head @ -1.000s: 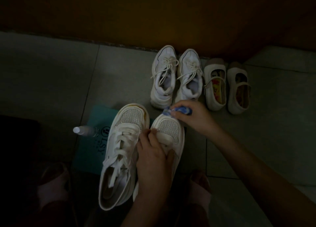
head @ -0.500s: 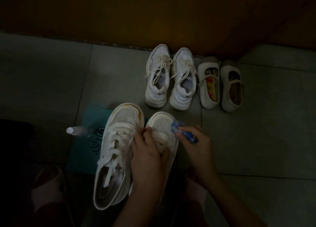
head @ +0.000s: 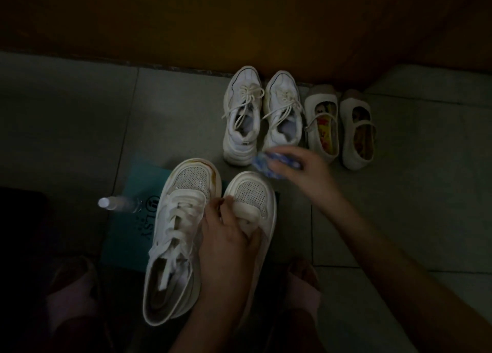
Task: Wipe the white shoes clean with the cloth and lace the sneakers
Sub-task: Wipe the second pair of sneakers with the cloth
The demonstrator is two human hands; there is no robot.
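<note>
Centre frame: the left hand (head: 229, 235) grips a white sneaker (head: 250, 193); the right hand (head: 303, 171) pinches a blue cloth (head: 263, 164) above its toe. The laced neighbouring sneaker (head: 186, 190) shows brown toe stains, so wiping looks unfinished.

Single head-worn view, steeply downward, close over white shoes (head: 189, 178).

Your crumpled blue cloth (head: 262, 165) is right by the toe of the white mesh-toe shoe (head: 250, 193), mid frame.
</note>
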